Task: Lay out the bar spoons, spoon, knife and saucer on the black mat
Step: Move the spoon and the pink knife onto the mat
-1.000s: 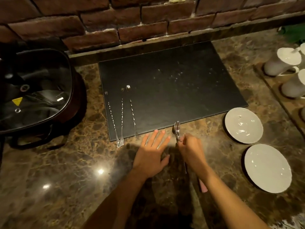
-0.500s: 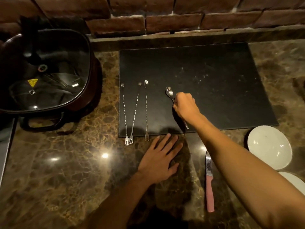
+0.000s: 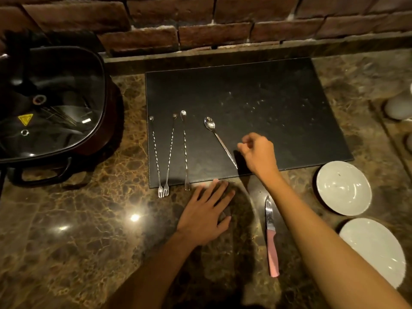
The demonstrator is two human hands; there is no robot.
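Observation:
The black mat [image 3: 256,90] lies on the marble counter by the brick wall. Three twisted bar spoons [image 3: 171,150] rest side by side on its left part, their forked ends past the near edge. A steel spoon [image 3: 219,140] lies slanted on the mat to their right. My right hand [image 3: 258,152] hovers just right of the spoon's handle, fingers loosely curled, holding nothing. My left hand [image 3: 206,211] lies flat on the counter below the mat, fingers spread. A pink-handled knife [image 3: 270,235] lies on the counter beside my right forearm. Two white saucers [image 3: 343,188] [image 3: 374,248] sit at the right.
A black electric pot with a glass lid [image 3: 49,105] stands at the left, close to the mat. White cups [image 3: 399,105] sit on a wooden tray at the far right edge. The brick wall [image 3: 200,23] borders the back.
My right hand carried the spoon from the counter onto the mat, set it down right of the bar spoons and let go. My left hand stayed flat on the counter.

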